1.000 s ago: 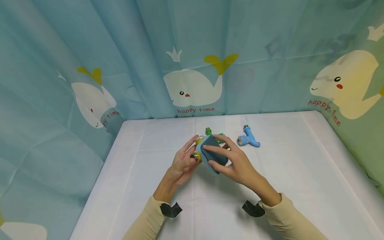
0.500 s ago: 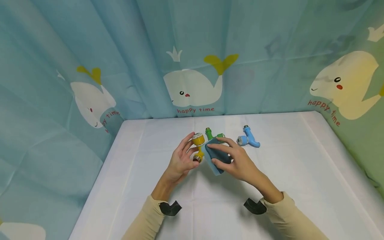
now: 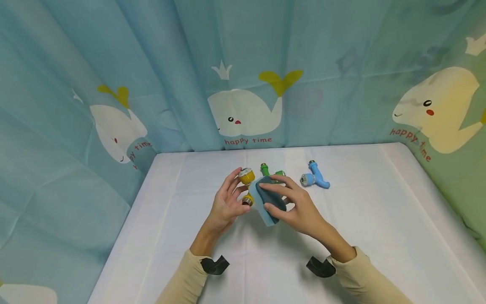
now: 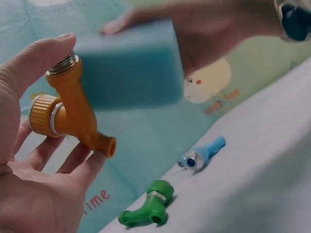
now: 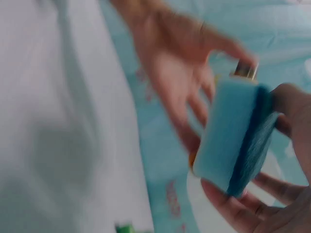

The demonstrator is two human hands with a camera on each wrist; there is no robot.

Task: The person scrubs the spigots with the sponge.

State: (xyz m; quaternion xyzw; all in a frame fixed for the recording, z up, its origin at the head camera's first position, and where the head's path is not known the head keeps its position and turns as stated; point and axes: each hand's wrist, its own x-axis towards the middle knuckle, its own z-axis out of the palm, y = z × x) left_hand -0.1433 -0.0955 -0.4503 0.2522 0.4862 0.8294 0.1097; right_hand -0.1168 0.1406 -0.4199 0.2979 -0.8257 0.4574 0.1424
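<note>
At frame centre, your left hand [image 3: 225, 205] grips the yellow faucet [image 3: 247, 185]; your right hand [image 3: 300, 207] grips the blue sponge [image 3: 268, 201] against it.

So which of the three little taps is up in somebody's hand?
The yellow tap: the left hand holds it up beside the sponge. The green tap and the blue tap both lie on the table.
</note>
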